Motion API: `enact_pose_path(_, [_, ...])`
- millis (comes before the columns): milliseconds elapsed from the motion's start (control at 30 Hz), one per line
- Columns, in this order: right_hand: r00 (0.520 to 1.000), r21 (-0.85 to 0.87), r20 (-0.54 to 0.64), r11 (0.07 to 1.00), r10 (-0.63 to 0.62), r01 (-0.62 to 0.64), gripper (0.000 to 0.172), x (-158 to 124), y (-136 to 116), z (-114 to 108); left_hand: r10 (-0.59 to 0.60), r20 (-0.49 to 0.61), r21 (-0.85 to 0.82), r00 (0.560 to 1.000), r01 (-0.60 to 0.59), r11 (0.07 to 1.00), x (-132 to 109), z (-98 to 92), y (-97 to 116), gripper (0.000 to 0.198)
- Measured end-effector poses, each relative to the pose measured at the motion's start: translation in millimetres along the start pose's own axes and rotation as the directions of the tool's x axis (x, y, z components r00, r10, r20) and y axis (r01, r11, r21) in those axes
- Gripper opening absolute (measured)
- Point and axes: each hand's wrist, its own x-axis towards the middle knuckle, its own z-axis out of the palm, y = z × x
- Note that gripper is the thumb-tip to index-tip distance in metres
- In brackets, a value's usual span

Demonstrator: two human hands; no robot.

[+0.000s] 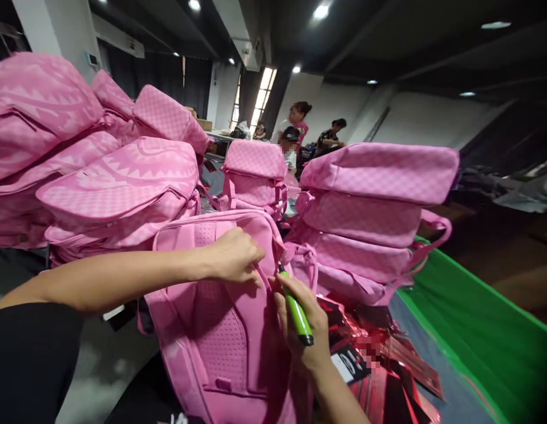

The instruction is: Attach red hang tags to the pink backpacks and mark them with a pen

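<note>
Pink backpack (258, 330), one, upright at near centre, its padded back and perforated panel (218, 338) turned to the wearer; both hands are at its upper right part.

Left hand (238, 256): laid across the upper back, fingers curled tightly inward near the right edge; whether they pinch any fabric cannot be told.

Right hand (306, 315): just beside the backpack's right edge, fingers closed around a lime-green pen-like tool (296, 309) with black ends, narrow tip slanting up and away toward that edge.

Pink bags, left pile (118, 176): several, heaped, pale jagged print on the fronts.

Pink bags, right stack (365, 221): lying one above another, checked pattern.

Pink bags, middle stack (254, 162): smaller in view, beyond the backpack.

Red shiny packets (388, 365): loose heap, near right, below the right stack; a black-and-white tag (349, 364) among them.

Green sheet (485, 330): far right of the packets.

Co-workers (295, 129): far centre, faces blurred.
</note>
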Motion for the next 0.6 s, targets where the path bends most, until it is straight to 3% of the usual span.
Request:
enact_pose_path(67, [0.981, -0.014, 0.086, 0.984, -0.176, 0.178, 0.036, 11, 8, -7, -0.139, -0.043, 0.011, 0.989, 0.139, 0.99, -7, 6.2, 15, 0.034])
enact_pose_path(167, [0.907, 0.023, 0.281, 0.948, -0.312, 0.319, 0.037, 3, 24, 0, -0.335, -0.015, -0.019, 0.942, 0.335, 0.942, -29, 43.2, 29, 0.027])
enact_pose_path(200, [0.894, 0.035, 0.317, 0.946, -0.316, 0.322, 0.037, -5, 27, 6, -0.359, 0.042, -0.056, 0.932, 0.361, 0.931, -38, 55.8, 30, 0.029])
enact_pose_path(267, [0.899, 0.047, 0.322, 0.953, -0.297, 0.299, 0.039, -21, 28, 19, -0.297, 0.123, -0.114, 0.947, 0.311, 0.944, -56, 72.3, 27, 0.024])
enact_pose_path(333, [0.925, 0.056, 0.293, 0.97, -0.242, 0.236, 0.041, -32, 25, 31, -0.205, 0.155, -0.145, 0.966, 0.228, 0.963, -68, 73.9, 19, 0.018])
enact_pose_path(400, [0.946, 0.07, 0.263, 0.982, -0.19, 0.177, 0.043, -34, 21, 38, -0.193, 0.131, -0.175, 0.972, 0.215, 0.961, -69, 64.7, 7, 0.019])
enact_pose_path(500, [0.954, 0.076, 0.236, 0.982, -0.183, 0.17, 0.041, -28, 19, 44, -0.293, -0.051, -0.185, 0.955, 0.279, 0.942, -54, 50.0, -13, 0.021])
enact_pose_path(567, [0.96, 0.066, 0.214, 0.983, -0.183, 0.172, 0.039, -28, 15, 45, -0.271, -0.079, -0.13, 0.959, 0.259, 0.957, -37, 48.2, -24, 0.051])
enact_pose_path(600, [0.964, 0.064, 0.2, 0.984, -0.174, 0.165, 0.037, -30, 12, 46, -0.237, -0.016, -0.09, 0.971, 0.235, 0.968, -28, 50.1, -28, 0.071])
